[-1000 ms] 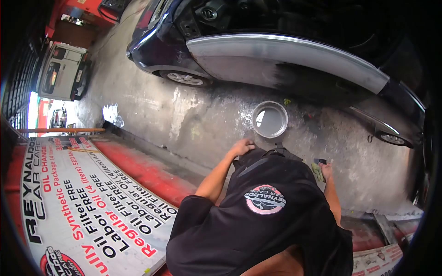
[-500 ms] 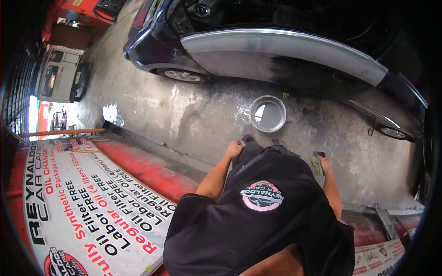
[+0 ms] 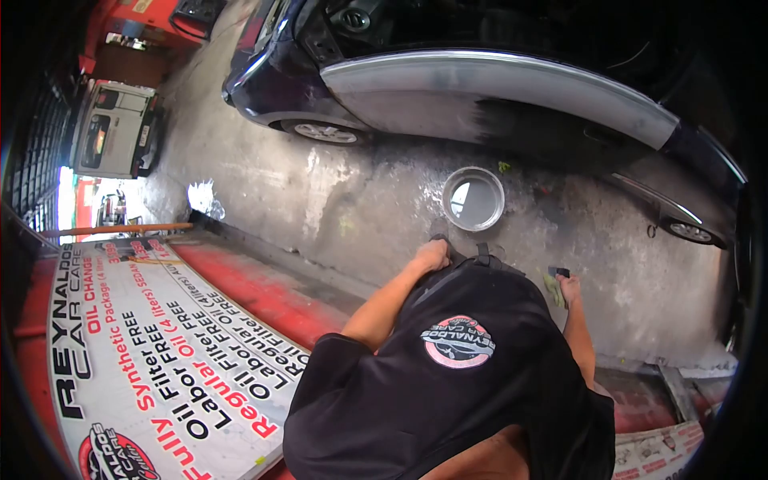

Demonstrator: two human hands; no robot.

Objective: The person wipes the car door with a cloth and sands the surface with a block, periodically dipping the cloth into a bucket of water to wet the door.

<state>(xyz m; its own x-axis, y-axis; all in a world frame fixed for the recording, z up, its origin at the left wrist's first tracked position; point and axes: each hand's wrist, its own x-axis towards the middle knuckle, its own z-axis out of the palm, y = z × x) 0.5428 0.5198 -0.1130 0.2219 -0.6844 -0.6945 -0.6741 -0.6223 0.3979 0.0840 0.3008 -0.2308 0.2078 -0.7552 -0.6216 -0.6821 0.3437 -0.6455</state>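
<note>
My left hand (image 3: 433,254) is beside my dark trousers at the left, fingers curled; what they hold, if anything, is too small to tell. Held out to the right, my right hand (image 3: 570,286) is closed around a small dark block (image 3: 558,272) and a yellow-green cloth (image 3: 553,290) that hangs below it. Between and beyond my hands, a round metal basin (image 3: 473,199) with liquid in it stands on the concrete floor. Past the basin is a dark car whose side panel (image 3: 480,88) has grey, dull patches.
A large printed sign (image 3: 176,360) lies at the lower left beside a red ledge (image 3: 232,276). A light van (image 3: 114,132) is parked at the far left. A small green scrap (image 3: 504,166) lies by the basin. The car's wheel (image 3: 326,132) rests on the floor.
My left hand has moved right and slightly up, and looks larger. My right hand has shifted slightly right and down, still holding the block and cloth. The background has shifted slightly right.
</note>
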